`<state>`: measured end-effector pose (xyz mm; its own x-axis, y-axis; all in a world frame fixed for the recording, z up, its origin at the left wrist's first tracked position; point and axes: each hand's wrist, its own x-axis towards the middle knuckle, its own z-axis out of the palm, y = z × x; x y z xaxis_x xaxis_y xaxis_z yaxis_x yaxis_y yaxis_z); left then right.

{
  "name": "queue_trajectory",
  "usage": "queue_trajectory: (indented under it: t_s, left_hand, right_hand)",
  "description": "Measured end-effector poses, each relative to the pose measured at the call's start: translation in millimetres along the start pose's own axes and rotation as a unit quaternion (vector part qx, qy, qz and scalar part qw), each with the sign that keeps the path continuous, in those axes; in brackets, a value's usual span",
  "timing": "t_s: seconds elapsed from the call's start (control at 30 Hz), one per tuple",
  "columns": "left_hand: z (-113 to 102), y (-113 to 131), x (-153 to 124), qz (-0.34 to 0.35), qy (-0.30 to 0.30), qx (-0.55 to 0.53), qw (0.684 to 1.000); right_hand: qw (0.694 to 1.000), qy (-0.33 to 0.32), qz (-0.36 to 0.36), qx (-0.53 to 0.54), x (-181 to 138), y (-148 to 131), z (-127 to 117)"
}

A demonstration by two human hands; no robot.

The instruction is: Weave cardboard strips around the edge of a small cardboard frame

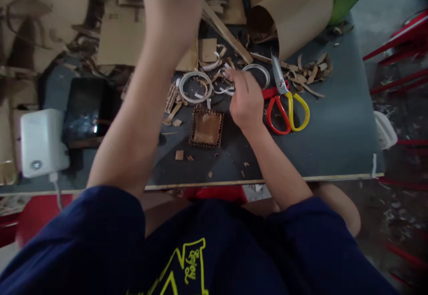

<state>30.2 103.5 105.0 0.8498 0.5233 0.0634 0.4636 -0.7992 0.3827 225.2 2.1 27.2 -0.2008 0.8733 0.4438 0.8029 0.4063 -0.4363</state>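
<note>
Your dark grey table (pixel 341 134) carries a cardboard square (pixel 207 128) near its front edge, two rings (pixel 181 85) just beyond, scissors (pixel 282 87) to their right, a paper tube (pixel 304 16) on its side, loose scraps (pixel 312 72) and, leftward, a black box (pixel 87 105).

Left hand (pixel 174 7): blurred, raised
Right hand (pixel 248 101): fingers bent, near scraps
Corrugated cardboard square (pixel 207 128): left, bodyward of right fingers
Scissors (pixel 282 86): right of same fingers
</note>
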Motion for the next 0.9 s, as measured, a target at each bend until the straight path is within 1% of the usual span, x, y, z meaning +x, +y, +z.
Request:
queue_trajectory:
  t_s: [0.03,0.07,0.1,0.13,0.17,0.2,0.23,0.3,0.33,0.37,0.43,0.5,0.57,0.63,0.7,0.73,0.83,0.9]
  left_hand:
    - [8,12,-7,-0.076,0.1,0.007,0.992]
    - [17,22,-17,-0.139,0.178,0.015,0.974]
    - [28,29,-28,-0.174,0.214,0.022,0.961]
    - [39,34,-39,-0.172,0.203,0.028,0.964]
    - [49,37,-50,-0.133,0.155,0.032,0.978]
    - [58,37,-60,-0.103,0.121,0.034,0.987]
    - [64,36,-69,-0.083,0.095,0.039,0.991]
    - [71,33,-83,-0.082,0.065,0.063,0.993]
    - [72,32,-88,-0.095,0.056,0.077,0.991]
    - [73,31,-93,-0.11,0.058,0.09,0.988]
    - [73,32,-99,-0.131,0.077,0.099,0.983]
    - [74,33,-103,-0.129,0.095,0.085,0.983]
    - [75,33,-104,-0.097,0.081,0.06,0.99]
    - [74,31,-104,-0.064,0.056,0.041,0.996]
    - [68,28,-105,-0.059,0.056,0.037,0.996]
    - [64,27,-106,-0.073,0.066,0.046,0.994]
    - [53,24,-110,-0.138,0.101,0.074,0.982]
    - [52,25,-110,-0.158,0.109,0.063,0.979]
  right_hand:
    - [1.0,0.023,0.003,-0.005,2,0,-6]
    - [0.999,0.044,0.014,-0.015,5,1,-11]
    - [0.997,0.061,0.025,-0.033,7,4,-15]
    - [0.996,0.061,0.038,-0.058,9,9,-18]
    - [0.994,0.045,0.053,-0.082,9,15,-18]
    - [0.993,0.015,0.067,-0.096,9,24,-16]
    - [0.994,-0.007,0.058,-0.093,8,33,-13]
    - [0.998,0.006,0.008,-0.063,6,50,-6]
    - [0.998,0.003,0.007,-0.068,4,56,-4]
    - [0.995,-0.014,0.027,-0.091,3,58,-3]
    - [0.983,-0.06,0.09,-0.151,2,52,-9]
    - [0.966,-0.111,0.133,-0.191,3,35,-20]
    - [0.954,-0.154,0.154,-0.207,5,14,-32]
    - [0.949,-0.164,0.167,-0.213,8,-3,-39]
    - [0.956,-0.145,0.155,-0.202,10,-12,-41]
    - [0.963,-0.134,0.138,-0.189,10,-14,-40]
    - [0.982,-0.122,0.055,-0.134,8,-16,-37]
    - [0.987,-0.125,-0.006,-0.101,6,-18,-34]
